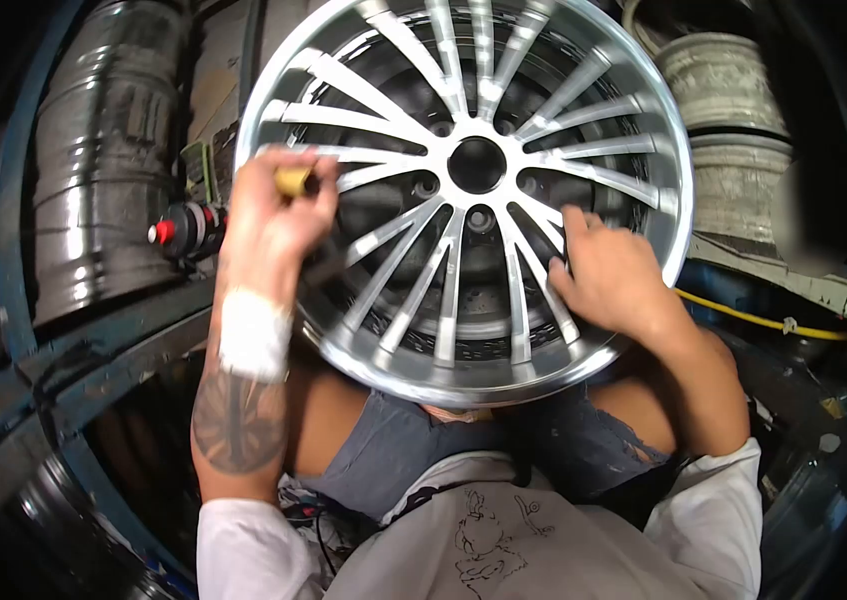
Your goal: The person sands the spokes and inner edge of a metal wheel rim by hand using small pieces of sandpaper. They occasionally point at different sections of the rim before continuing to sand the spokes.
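A large silver multi-spoke alloy wheel rests face up over the person's lap, with a polished outer lip and a dark centre hole. My left hand is closed round a small yellow roll-like piece, over the wheel's left edge; its exact kind I cannot tell. On the lower right spokes lies my right hand, thumb and forefinger bent around a spoke and the other fingers curled under. A white wrap covers the left wrist.
Stacked shiny rims stand on the left in a blue metal frame. A dark bottle with a red and white cap is beside the wheel. Dull whitish rims are stacked right, above a yellow hose.
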Demonstrator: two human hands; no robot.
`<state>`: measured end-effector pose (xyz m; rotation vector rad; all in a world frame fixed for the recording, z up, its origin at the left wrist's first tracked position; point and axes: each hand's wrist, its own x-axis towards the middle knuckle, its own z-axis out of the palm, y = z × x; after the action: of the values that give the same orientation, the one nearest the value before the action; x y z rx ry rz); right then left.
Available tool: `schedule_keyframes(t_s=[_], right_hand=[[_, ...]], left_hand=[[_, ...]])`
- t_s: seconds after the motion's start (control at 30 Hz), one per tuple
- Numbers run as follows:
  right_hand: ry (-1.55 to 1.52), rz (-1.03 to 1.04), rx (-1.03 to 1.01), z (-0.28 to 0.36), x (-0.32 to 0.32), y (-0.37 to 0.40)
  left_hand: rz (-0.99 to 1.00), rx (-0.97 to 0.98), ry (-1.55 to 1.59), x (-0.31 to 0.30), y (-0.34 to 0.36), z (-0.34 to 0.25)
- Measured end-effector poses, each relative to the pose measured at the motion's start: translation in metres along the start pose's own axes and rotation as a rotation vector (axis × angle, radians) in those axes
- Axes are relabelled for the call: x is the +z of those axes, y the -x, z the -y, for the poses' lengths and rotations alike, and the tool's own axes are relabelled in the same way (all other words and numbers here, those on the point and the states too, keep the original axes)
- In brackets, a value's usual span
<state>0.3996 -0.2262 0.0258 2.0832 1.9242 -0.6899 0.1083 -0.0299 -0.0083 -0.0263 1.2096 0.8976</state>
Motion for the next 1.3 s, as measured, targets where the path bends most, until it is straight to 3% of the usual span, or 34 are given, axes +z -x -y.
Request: schedule_keyframes(t_s=[0.17,0.27,0.3,0.37,0.4,0.5,0.57,0.63,0.73,0.9,0.97,1.07,1.17,1.23,1.3], right_hand=[[-0.103,0.190,-0.056,0.028,0.011,0.011],[-0.142,0.192,-0.099,0.032,0.010,0.009],[-0.127,0.189,-0.106,0.031,0.009,0.009],[-0.070,0.059,-0.112,0.033,-0.003,0.007],[-0.042,-0.006,-0.119,0.035,-0.006,0.006],[-0.238,-0.441,-0.264,0.056,-0.004,-0.002],[-0.187,-0.450,-0.397,0.071,0.005,-0.013],[-0.060,-0.310,-0.401,0.088,0.013,-0.023],[0.033,-0.241,-0.429,0.105,0.027,-0.037],[0.139,-0.233,-0.389,0.119,0.040,-0.035],[0.153,-0.236,-0.382,0.117,0.041,-0.034],[0.124,-0.256,-0.414,0.110,0.033,-0.032],[-0.048,-0.238,-0.438,0.099,0.020,-0.031],[-0.228,-0.379,-0.400,0.091,0.017,-0.031],[-0.345,-0.363,-0.319,0.085,0.001,-0.027]], left_hand=[[0.074,0.228,-0.265,0.066,-0.021,0.008],[0.351,0.198,-0.548,0.067,-0.031,-0.006],[0.360,0.269,-0.663,0.068,-0.025,-0.002],[0.370,0.408,-0.895,0.066,0.005,0.006],[0.436,0.371,-1.095,0.063,0.020,0.001],[0.404,0.848,-1.589,0.047,0.017,0.002],[0.358,0.962,-1.801,0.029,0.035,-0.004],[0.285,1.005,-1.977,0.012,0.037,-0.007],[0.201,0.830,-2.053,0.001,0.061,-0.009],[0.313,0.762,-2.269,-0.020,0.079,0.001],[0.477,0.750,-2.239,-0.029,0.097,0.008],[0.544,0.502,-2.424,-0.041,0.107,0.019],[0.588,0.554,-2.464,-0.050,0.103,0.028],[0.610,0.534,-2.457,-0.051,0.105,0.030],[0.617,0.542,-2.444,-0.054,0.107,0.031]])
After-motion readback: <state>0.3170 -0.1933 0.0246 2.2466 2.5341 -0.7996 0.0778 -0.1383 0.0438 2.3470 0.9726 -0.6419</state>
